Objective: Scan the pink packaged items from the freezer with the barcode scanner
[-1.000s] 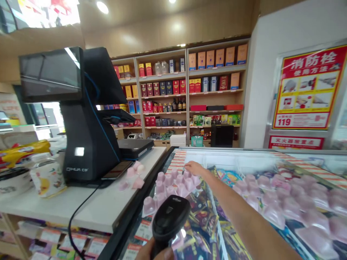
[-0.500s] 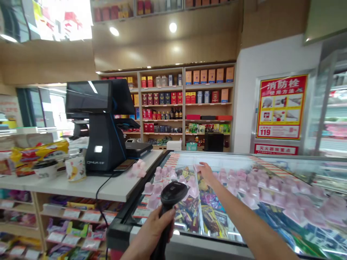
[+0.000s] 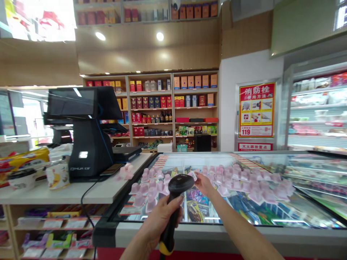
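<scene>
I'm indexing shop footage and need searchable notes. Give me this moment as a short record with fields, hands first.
Left hand: holds a black scanner by its handle, which ends in yellow
Right hand: pinches a small pale piece near the scanner's head; details too small to read
Glass-topped case: pink cups to the left and right
Counter: black terminal, printed white cup
Wall: red-and-yellow sign
Background: shelves with boxes and bottles

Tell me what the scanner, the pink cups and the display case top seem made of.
Scanner: probably hard plastic, black, with a soft sheen on its head.
Pink cups: likely thin plastic, as they look translucent.
Display case top: apparently clear, glossy glass; packets show through under bright reflections.
</scene>
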The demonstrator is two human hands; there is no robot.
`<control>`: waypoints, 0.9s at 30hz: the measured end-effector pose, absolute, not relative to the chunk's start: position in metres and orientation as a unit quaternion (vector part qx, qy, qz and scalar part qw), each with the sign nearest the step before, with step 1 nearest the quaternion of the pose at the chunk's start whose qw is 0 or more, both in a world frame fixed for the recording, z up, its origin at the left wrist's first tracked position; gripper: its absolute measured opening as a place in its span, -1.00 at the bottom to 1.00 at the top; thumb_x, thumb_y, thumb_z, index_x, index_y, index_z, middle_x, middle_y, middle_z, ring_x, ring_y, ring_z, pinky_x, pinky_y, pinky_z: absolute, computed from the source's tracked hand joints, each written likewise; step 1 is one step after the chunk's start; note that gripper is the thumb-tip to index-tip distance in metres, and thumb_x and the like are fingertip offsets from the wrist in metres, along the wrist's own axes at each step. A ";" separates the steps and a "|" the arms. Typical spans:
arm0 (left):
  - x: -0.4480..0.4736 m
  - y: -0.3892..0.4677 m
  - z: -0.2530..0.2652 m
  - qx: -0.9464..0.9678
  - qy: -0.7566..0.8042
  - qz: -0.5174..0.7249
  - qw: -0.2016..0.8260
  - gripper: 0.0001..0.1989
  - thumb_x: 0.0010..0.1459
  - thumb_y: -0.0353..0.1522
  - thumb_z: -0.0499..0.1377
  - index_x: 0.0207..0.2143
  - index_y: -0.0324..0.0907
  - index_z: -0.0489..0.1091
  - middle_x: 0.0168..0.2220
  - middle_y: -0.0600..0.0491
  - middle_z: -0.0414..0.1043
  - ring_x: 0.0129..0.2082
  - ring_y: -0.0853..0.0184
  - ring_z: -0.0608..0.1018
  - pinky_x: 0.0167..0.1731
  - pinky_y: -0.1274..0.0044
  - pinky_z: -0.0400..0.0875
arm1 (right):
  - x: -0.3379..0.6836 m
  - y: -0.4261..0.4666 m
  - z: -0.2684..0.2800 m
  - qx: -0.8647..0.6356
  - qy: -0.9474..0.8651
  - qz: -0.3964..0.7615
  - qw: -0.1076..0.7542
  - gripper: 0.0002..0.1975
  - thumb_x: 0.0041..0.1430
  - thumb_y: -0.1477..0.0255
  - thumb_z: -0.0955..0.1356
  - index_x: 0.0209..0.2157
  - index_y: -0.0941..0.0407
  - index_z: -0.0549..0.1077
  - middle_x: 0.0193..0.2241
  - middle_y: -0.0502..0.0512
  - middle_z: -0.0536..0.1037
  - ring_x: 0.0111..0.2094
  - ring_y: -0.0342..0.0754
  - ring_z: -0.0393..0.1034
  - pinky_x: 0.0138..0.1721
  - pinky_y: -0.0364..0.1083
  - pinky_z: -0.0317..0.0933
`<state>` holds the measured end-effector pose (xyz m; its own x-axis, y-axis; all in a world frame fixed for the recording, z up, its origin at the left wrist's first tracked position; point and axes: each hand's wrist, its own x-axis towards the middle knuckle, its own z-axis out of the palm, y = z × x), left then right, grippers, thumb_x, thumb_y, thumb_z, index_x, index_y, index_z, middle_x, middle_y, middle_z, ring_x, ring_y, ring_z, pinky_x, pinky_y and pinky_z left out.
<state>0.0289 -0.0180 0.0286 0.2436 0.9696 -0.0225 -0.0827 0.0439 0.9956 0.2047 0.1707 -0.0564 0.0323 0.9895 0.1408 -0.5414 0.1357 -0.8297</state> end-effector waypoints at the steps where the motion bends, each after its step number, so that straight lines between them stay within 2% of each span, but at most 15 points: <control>1: 0.031 -0.018 0.029 0.534 0.419 0.445 0.583 -0.71 -0.11 -0.16 0.09 -0.56 -0.22 0.17 -0.70 0.17 0.23 -0.71 0.54 0.25 -0.66 0.65 0.11 | 0.206 0.170 -0.057 -0.307 -0.378 0.579 0.654 -0.92 -0.18 0.57 0.26 -0.53 0.17 0.34 -0.65 0.00 0.43 -0.59 -0.17 0.32 -0.49 -0.16 0.23; 9: 0.028 -0.027 0.035 0.552 0.409 0.456 0.566 -0.73 -0.11 -0.18 0.10 -0.55 -0.22 0.18 -0.68 0.17 0.23 -0.69 0.54 0.26 -0.64 0.65 0.13 | 0.225 0.173 -0.066 -0.417 -0.462 0.438 0.648 -0.82 -0.20 0.50 0.21 -0.45 0.18 0.35 -0.57 0.05 0.45 -0.50 -0.08 0.35 -0.41 -0.07 0.22; 12: 0.018 -0.032 0.040 0.550 0.410 0.466 0.559 -0.73 -0.13 -0.18 0.12 -0.55 -0.22 0.20 -0.68 0.16 0.24 -0.69 0.53 0.26 -0.65 0.65 0.12 | 0.228 0.173 -0.070 -0.466 -0.506 0.336 0.643 -0.77 -0.22 0.51 0.21 -0.41 0.16 0.36 -0.45 0.08 0.46 -0.35 -0.02 0.33 -0.26 -0.02 0.17; 14: 0.012 -0.032 0.042 0.552 0.416 0.467 0.552 -0.72 -0.13 -0.18 0.12 -0.56 -0.22 0.21 -0.68 0.16 0.25 -0.69 0.53 0.26 -0.65 0.65 0.12 | 0.227 0.171 -0.073 -0.482 -0.542 0.270 0.633 -0.74 -0.26 0.55 0.23 -0.41 0.15 0.37 -0.35 0.09 0.44 -0.22 0.00 0.26 -0.12 -0.02 0.06; 17: 0.005 -0.029 0.040 0.546 0.427 0.467 0.549 -0.72 -0.12 -0.17 0.11 -0.57 -0.23 0.21 -0.67 0.15 0.26 -0.67 0.53 0.27 -0.63 0.65 0.14 | 0.224 0.167 -0.079 -0.495 -0.596 0.201 0.599 -0.73 -0.31 0.64 0.22 -0.46 0.15 0.40 -0.32 0.11 0.43 -0.14 0.01 0.19 -0.02 -0.04 -0.06; 20: -0.001 -0.025 0.036 0.530 0.436 0.483 0.545 -0.72 -0.11 -0.17 0.10 -0.56 -0.22 0.20 -0.68 0.17 0.25 -0.68 0.53 0.26 -0.64 0.65 0.13 | 0.227 0.164 -0.082 -0.512 -0.627 0.157 0.565 -0.72 -0.31 0.69 0.21 -0.49 0.15 0.40 -0.31 0.15 0.42 -0.11 0.03 0.16 0.00 -0.02 -0.11; 22: -0.005 -0.023 0.032 0.521 0.444 0.487 0.542 -0.73 -0.12 -0.18 0.11 -0.56 -0.21 0.19 -0.68 0.18 0.24 -0.68 0.53 0.26 -0.64 0.65 0.13 | 0.228 0.164 -0.081 -0.524 -0.634 0.134 0.553 -0.72 -0.27 0.68 0.21 -0.45 0.16 0.40 -0.22 0.18 0.38 -0.05 0.07 0.09 0.02 0.02 -0.18; 25: -0.012 -0.018 0.026 0.513 0.456 0.481 0.546 -0.72 -0.14 -0.17 0.12 -0.56 -0.21 0.19 -0.68 0.18 0.24 -0.67 0.52 0.27 -0.63 0.64 0.14 | 0.213 0.165 -0.077 -0.520 -0.648 0.123 0.542 -0.73 -0.18 0.58 0.25 -0.33 0.15 0.39 -0.11 0.19 0.30 0.01 0.10 0.00 0.04 0.05 -0.27; 27: -0.016 -0.016 0.022 0.504 0.461 0.490 0.542 -0.72 -0.14 -0.16 0.12 -0.55 -0.21 0.20 -0.67 0.18 0.25 -0.67 0.52 0.27 -0.63 0.64 0.14 | 0.191 0.167 -0.077 -0.500 -0.668 0.140 0.533 -0.70 -0.17 0.50 0.29 -0.28 0.11 0.38 -0.13 0.15 0.34 -0.02 0.06 0.06 0.03 0.02 -0.21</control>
<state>-0.0155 -0.0162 0.0222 0.0954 0.9954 -0.0063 -0.0671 0.0128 0.9977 0.1906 0.1672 -0.0767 0.0685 0.8172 0.5723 0.5185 0.4609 -0.7202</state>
